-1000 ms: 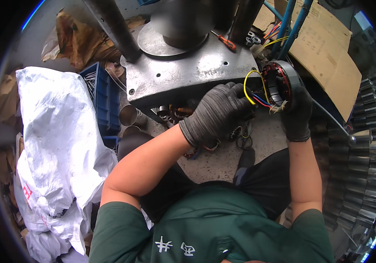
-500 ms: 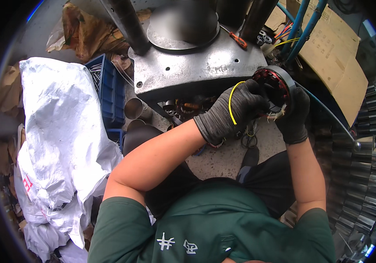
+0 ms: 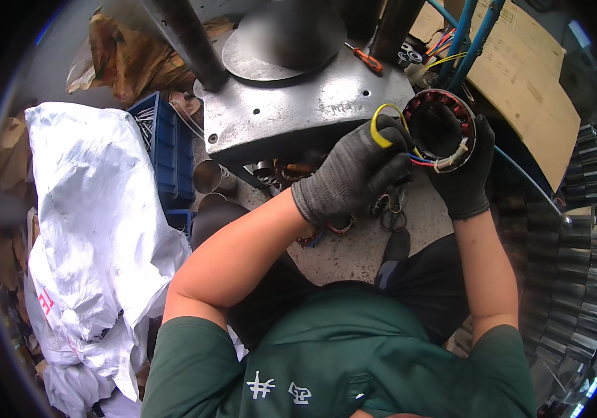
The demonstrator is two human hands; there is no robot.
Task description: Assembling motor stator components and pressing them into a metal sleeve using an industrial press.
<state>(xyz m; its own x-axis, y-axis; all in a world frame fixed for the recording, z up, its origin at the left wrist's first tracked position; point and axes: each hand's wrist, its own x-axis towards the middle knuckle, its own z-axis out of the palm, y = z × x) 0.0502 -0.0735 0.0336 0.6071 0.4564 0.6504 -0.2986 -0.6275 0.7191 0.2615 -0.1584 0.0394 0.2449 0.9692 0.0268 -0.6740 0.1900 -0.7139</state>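
My right hand (image 3: 467, 182), in a dark grey knitted glove, grips the outer side of a motor stator (image 3: 461, 111). The ring's open face is turned up, showing red windings around a dark bore. Yellow, blue and red lead wires (image 3: 420, 162) come out at its lower left, beside a pale tie. Just left of the ring, my gloved left hand (image 3: 357, 167) has its fingers closed on these lead wires. A yellow wire (image 3: 378, 125) loops over the back of its fingers. The left fingertips are partly hidden.
Ahead stands a metal machine base (image 3: 298, 111) with thick posts; an orange-handled screwdriver (image 3: 368, 61) lies on it. White sacks (image 3: 89, 202) and a blue crate (image 3: 174, 157) are at left. Stacked metal cylinders (image 3: 573, 279) and cardboard (image 3: 521, 83) stand right. Scissors (image 3: 394, 220) lie on the floor.
The stator has turned so its bore and windings face up more fully. My left hand has moved left, away from the bore, and the blue and red wires now show between hand and ring.
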